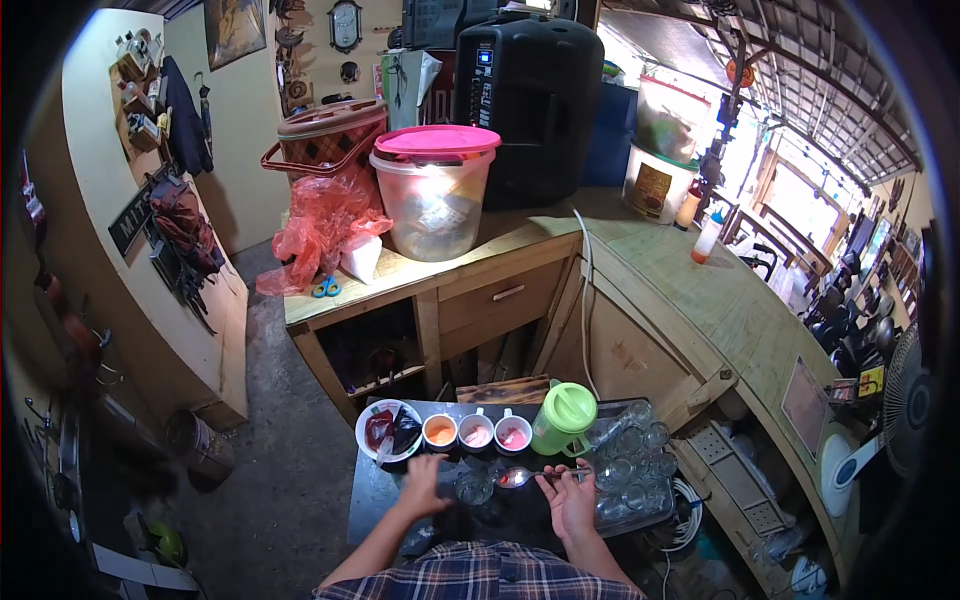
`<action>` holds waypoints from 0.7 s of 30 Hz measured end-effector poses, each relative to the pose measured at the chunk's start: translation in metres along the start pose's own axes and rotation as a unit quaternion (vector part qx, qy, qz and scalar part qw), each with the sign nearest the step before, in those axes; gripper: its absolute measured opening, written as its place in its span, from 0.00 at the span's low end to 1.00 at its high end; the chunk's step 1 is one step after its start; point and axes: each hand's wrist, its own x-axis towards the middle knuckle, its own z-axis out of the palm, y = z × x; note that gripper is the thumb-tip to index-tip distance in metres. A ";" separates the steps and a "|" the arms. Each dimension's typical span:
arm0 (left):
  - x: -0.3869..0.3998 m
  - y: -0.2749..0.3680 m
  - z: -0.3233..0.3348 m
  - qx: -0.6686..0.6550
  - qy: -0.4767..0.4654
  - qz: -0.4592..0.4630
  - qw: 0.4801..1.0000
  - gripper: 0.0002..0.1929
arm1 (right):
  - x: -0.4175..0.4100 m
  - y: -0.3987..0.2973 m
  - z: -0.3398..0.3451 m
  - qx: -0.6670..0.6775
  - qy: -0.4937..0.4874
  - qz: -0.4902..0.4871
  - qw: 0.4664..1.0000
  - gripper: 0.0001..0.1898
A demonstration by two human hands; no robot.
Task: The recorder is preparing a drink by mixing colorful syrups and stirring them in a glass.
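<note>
In my right hand [571, 493] is a metal spoon [514, 478], gripped by its handle, with something small and reddish in its bowl. A clear glass [474, 491] stands just left of the spoon's bowl. My left hand [424, 486], slightly blurred, hovers beside that glass with its fingers apart and nothing in them. Behind my hands is a row of three white mugs: one holds orange contents [439, 432], one pale pink [476, 433] and one deeper pink [513, 435]. To their left, a white bowl [412, 449] contains dark red and black plastic bags. A lidded green pitcher [564, 420] rises at the right.
Several upturned-looking clear glasses crowd a tray [651, 523] at the right of the dark worktable [367, 510]. Beyond is a wooden counter [517, 238] bearing a pink-lidded tub [427, 199], blue scissors [327, 287] and a large black speaker [532, 112]. A white cable [587, 300] hangs down its front.
</note>
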 end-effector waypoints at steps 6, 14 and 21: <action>-0.005 -0.010 0.083 -0.398 0.031 -0.017 0.917 0.52 | -0.007 0.015 0.019 -0.103 -0.102 -0.097 0.985 0.12; 0.021 0.067 -0.020 -0.448 0.011 0.058 0.892 0.41 | -0.026 0.000 0.040 -0.343 -0.320 -0.421 0.776 0.16; 0.019 0.117 -0.093 -0.392 0.030 0.186 0.901 0.42 | -0.044 -0.047 0.089 -0.314 -0.405 -0.536 0.671 0.20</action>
